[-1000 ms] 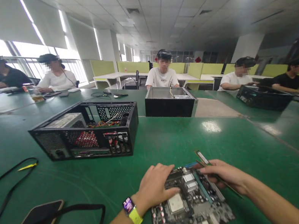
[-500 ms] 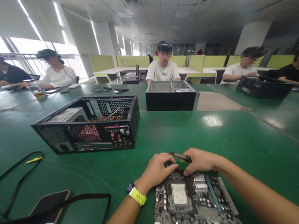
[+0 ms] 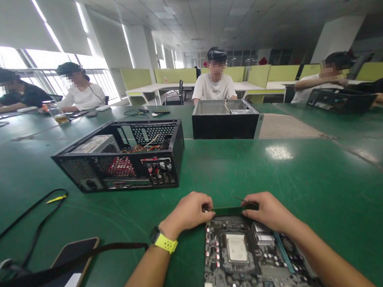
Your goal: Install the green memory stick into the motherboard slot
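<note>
The left hand and right hand pinch opposite ends of a thin green strip at the far edge of the circuit board, flat on the table. Whether strip and board touch cannot be told.

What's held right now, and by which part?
A green memory module, by its ends: left hand at the left end, right hand at the right. A thin dark piece juts from the right hand; its hold is hidden.
</note>
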`<state>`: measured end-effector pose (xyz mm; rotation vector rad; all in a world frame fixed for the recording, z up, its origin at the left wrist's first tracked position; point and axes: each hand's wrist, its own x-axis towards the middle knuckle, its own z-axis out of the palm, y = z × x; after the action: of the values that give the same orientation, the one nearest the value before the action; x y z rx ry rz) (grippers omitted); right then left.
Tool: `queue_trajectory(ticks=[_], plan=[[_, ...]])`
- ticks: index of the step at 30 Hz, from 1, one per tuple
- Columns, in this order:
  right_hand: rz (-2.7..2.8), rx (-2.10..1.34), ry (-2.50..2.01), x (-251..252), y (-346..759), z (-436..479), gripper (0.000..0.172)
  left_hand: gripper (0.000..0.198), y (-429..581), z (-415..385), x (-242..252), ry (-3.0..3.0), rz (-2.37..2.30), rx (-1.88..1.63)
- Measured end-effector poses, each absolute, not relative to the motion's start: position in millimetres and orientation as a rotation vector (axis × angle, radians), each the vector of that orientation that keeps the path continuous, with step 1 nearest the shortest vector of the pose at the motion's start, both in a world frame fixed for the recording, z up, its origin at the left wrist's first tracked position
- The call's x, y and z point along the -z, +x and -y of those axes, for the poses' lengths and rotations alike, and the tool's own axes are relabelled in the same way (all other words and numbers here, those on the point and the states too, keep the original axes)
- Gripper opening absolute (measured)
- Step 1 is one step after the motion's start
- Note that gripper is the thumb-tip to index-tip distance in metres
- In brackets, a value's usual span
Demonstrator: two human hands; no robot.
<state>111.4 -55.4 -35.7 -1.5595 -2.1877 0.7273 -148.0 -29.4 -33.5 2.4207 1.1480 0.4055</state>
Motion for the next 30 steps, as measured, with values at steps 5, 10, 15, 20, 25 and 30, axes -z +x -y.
queue_trajectory(ticks=[5, 10, 15, 20, 25, 30], plan=[[2.266, -0.650, -1.583, 33, 112, 59, 0.016, 0.004, -146, 29, 34, 2.452, -1.143, -0.339], [2.250, -0.581, -1.589, 25, 114, 58, 0.022, 0.012, -146, 28, 36, 2.439, -1.137, -0.348], [2.206, -0.499, -1.621, 8, 115, 67, 0.028, 0.024, -147, 29, 34, 2.438, -1.113, -0.352], [2.229, -0.297, -1.714, -8, 91, 93, 0.022, 0.015, -147, 29, 35, 2.460, -1.056, -0.373], [2.208, -0.263, -1.816, -4, 90, 94, 0.026, 0.012, -146, 28, 35, 2.502, -1.113, -0.398], [2.345, -0.289, -1.880, 6, 108, 81, 0.020, 0.009, -148, 30, 31, 2.521, -1.196, -0.308]])
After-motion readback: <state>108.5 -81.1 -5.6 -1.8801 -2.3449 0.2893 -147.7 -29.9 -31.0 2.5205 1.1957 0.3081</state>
